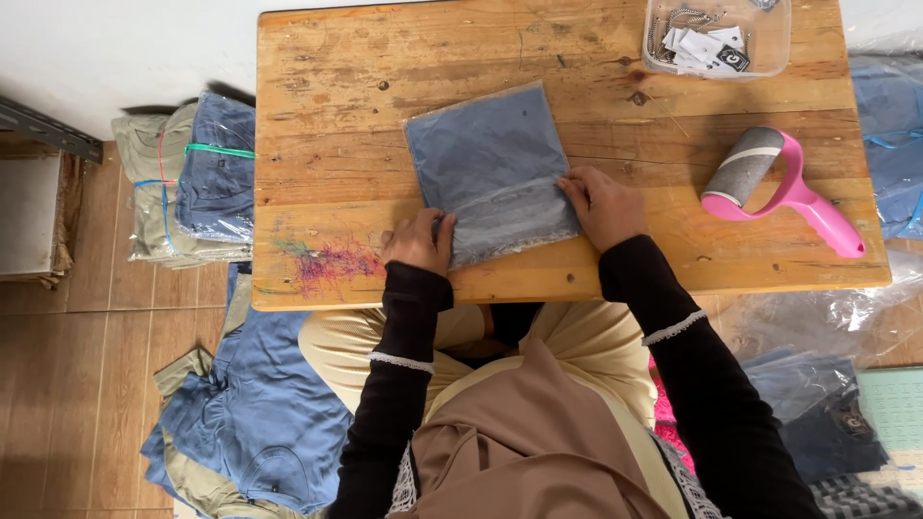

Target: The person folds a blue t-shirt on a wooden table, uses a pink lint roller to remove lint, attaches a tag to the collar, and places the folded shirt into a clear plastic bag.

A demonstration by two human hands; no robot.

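One bagged blue garment (490, 163) lies flat on my scratched wooden table (336, 77), my left hand (418, 240) and right hand (601, 204) pinching its near edge. Beyond sit a pink lint roller (769, 183) and a clear tray (769, 58); folded clothes (197, 183) cover the tiled floor (77, 384).

The clear plastic tub (716, 37) is cut off by the top edge, its tags and chains too small to make out. The left hand (419, 240) has its fingertips tucked under the bagged blue garment (490, 171). The bagged stack (889, 144) runs off to the right.
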